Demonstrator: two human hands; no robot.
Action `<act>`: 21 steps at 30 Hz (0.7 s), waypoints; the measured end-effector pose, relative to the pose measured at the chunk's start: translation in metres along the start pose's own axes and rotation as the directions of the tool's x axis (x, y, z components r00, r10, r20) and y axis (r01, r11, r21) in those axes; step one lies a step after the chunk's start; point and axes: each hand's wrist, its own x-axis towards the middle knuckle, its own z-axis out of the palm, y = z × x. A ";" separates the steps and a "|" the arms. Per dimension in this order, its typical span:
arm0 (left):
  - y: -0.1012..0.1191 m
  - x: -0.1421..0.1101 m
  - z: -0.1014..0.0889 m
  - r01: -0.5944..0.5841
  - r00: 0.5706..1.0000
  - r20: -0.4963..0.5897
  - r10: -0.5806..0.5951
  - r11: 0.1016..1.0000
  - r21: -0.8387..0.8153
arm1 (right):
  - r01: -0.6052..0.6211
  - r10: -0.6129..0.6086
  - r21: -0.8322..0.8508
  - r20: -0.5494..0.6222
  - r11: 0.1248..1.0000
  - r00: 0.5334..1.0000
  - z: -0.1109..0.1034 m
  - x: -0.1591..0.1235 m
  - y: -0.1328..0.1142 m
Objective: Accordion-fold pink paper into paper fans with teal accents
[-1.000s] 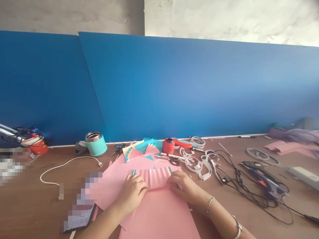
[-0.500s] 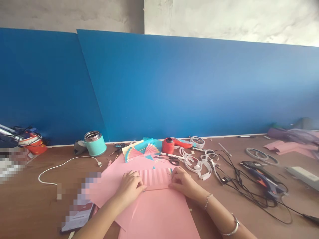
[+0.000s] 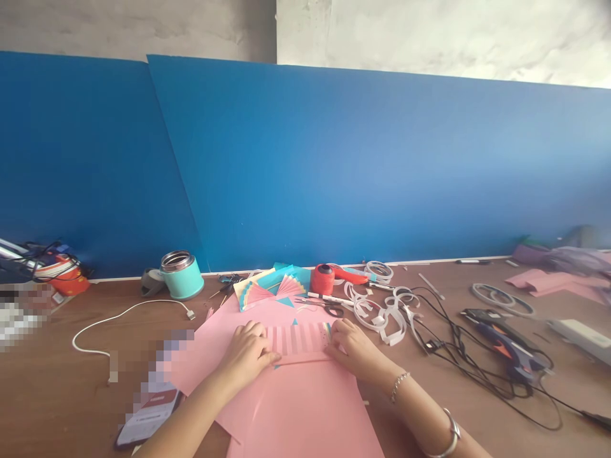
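A pink pleated paper (image 3: 298, 339) lies between my hands on larger sheets of pink paper (image 3: 310, 407). My left hand (image 3: 251, 350) pinches its left end, the thumb along the near fold. At the other end my right hand (image 3: 351, 343) grips the paper with bent fingers; bits of blue and yellow show beside the fingertips there. Just beyond lies a pleated paper bow (image 3: 274, 292) in pink, yellow and blue. Scissors (image 3: 331, 310) with dark handles rest right of the bow.
A turquoise metal-rimmed cup (image 3: 182, 277) stands back left, near a white cable (image 3: 128, 307). A phone (image 3: 151, 416) lies left of my forearm. White tape loops (image 3: 382, 315), a red tool (image 3: 324, 278) and a glue gun (image 3: 513, 350) with black cords occupy the right side. A blue panel (image 3: 358, 165) rises behind.
My left thumb has shifted slightly along the near edge of the pleated paper. Both hands stay at its ends, and everything else looks the same.
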 end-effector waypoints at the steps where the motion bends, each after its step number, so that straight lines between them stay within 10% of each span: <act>1: 0.000 0.001 0.000 -0.001 1.000 -0.003 0.001 1.000 0.017 | -0.008 0.008 -0.027 0.003 1.000 1.000 -0.001 0.000 -0.001; 10: 0.009 -0.004 -0.001 -0.076 0.982 -0.154 0.109 0.975 0.207 | 0.014 -0.031 -0.214 -0.079 0.977 0.996 0.002 -0.003 -0.006; 17: 0.020 -0.007 0.021 -0.439 0.770 -0.263 0.582 0.781 0.443 | 0.392 -0.445 -0.366 -0.071 0.844 0.892 0.022 -0.007 -0.015; 21: 0.015 -0.008 0.023 -0.445 0.784 -0.269 0.560 0.808 0.385 | 0.397 -0.451 -0.353 -0.084 0.847 0.888 0.024 -0.008 -0.012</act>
